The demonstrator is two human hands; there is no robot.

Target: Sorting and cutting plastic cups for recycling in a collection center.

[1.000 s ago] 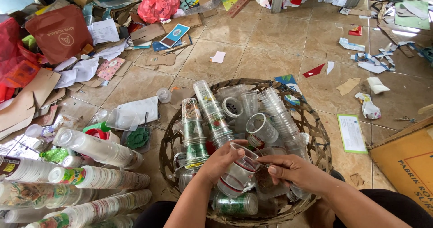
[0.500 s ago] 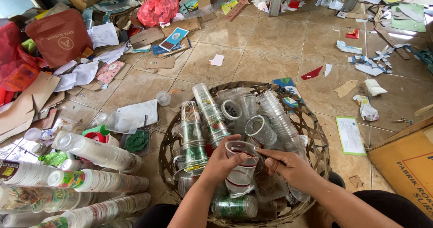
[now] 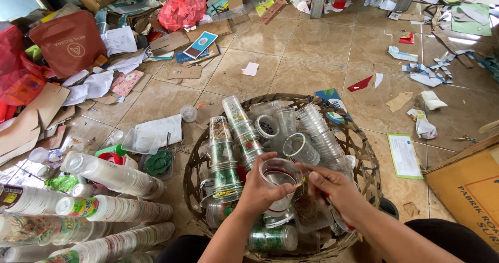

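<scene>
My left hand (image 3: 258,192) grips a clear plastic cup (image 3: 279,178) with a red band, held over a round woven basket (image 3: 367,159). My right hand (image 3: 332,188) pinches at the cup's rim, fingers closed on the rim's edge beside a small yellowish bit. The basket is full of clear plastic cups, with tall nested stacks (image 3: 225,156) standing at its left and loose single cups (image 3: 300,147) at its middle and right. A printed cup (image 3: 272,237) lies on its side at the basket's near edge.
Long stacks of nested cups (image 3: 112,175) lie on the tiled floor at left. Cardboard, papers, a red plastic bag (image 3: 184,9) and a brown paper bag (image 3: 69,43) litter the far floor. A cardboard box (image 3: 470,185) sits at right.
Both hands have lifted the cup slightly and brought it nearer to me. My right hand has moved from under the cup up to its rim.
</scene>
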